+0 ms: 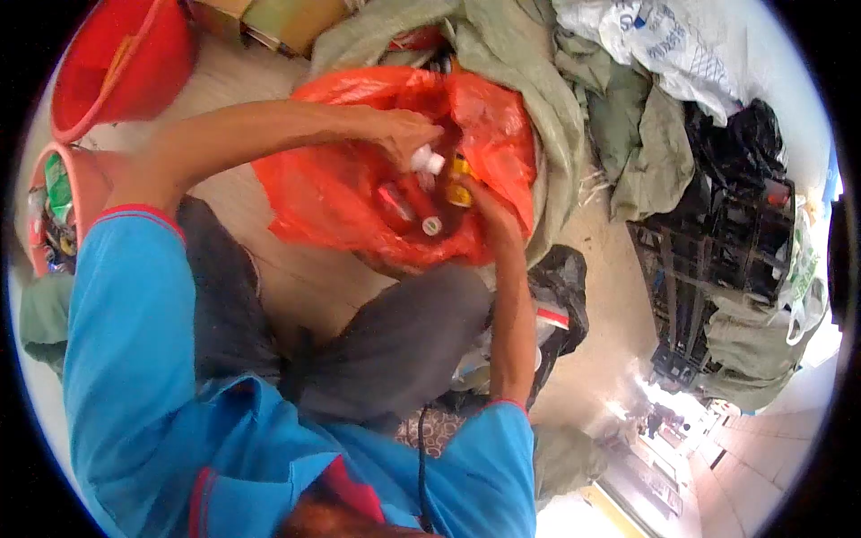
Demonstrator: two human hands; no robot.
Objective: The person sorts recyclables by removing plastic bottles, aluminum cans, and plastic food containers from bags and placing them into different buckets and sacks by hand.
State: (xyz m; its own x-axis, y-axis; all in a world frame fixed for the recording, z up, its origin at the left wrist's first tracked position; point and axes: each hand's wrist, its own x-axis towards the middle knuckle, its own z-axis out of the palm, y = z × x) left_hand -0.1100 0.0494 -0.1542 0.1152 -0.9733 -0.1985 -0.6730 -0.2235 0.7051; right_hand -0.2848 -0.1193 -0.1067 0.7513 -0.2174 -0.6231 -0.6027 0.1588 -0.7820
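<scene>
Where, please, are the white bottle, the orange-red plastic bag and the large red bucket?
White bottle (425,160): head view, on its white upper part.
Orange-red plastic bag (493,117): head view, on its wall, at picture right.
Large red bucket (160,67): head view, on its side wall.

Bright, hazy light fills the view, with white glare burning out patches well right of the right grip (493,206). Shadow darkens the red bag (309,211) beside the left grip (404,134), blurring small details; farther out, fisheye curvature ends in black, blue-fringed edges.
</scene>
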